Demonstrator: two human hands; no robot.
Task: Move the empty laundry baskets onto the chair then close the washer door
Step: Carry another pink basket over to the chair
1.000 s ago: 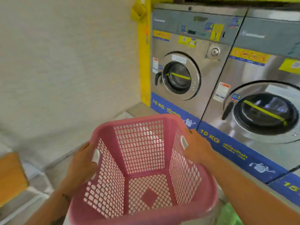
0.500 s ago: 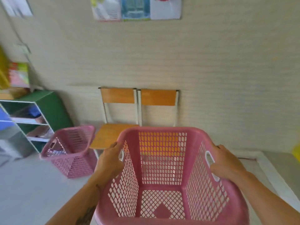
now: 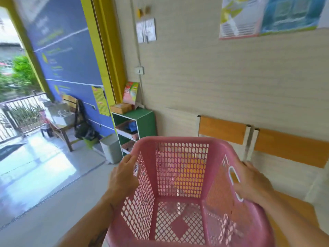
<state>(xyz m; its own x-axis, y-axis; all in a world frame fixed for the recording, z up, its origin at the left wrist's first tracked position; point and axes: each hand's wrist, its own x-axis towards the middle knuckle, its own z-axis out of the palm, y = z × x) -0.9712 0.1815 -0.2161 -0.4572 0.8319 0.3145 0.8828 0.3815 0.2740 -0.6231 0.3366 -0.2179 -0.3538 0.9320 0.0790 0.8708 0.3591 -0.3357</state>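
Observation:
I hold an empty pink laundry basket [image 3: 179, 175] in front of me, in the air, by its two side handles. My left hand [image 3: 122, 179] grips the left handle and my right hand [image 3: 252, 182] grips the right one. Behind the basket, two wooden chairs stand side by side against the wall: the left chair [image 3: 222, 130] and the right chair [image 3: 292, 148]. An orange chair seat shows through the basket's mesh. The second pink basket and the washers are out of view.
A green shelf unit [image 3: 144, 120] stands left of the chairs, with a grey bin [image 3: 111, 148] beside it. Further left are a wooden bench [image 3: 60, 129] and an open doorway [image 3: 16, 104]. Grey floor [image 3: 53, 202] lies at lower left.
The view has swung left from the washers to the wall with the chairs. I have come closer to the chairs with the basket in both hands. The second pink basket has left the view.

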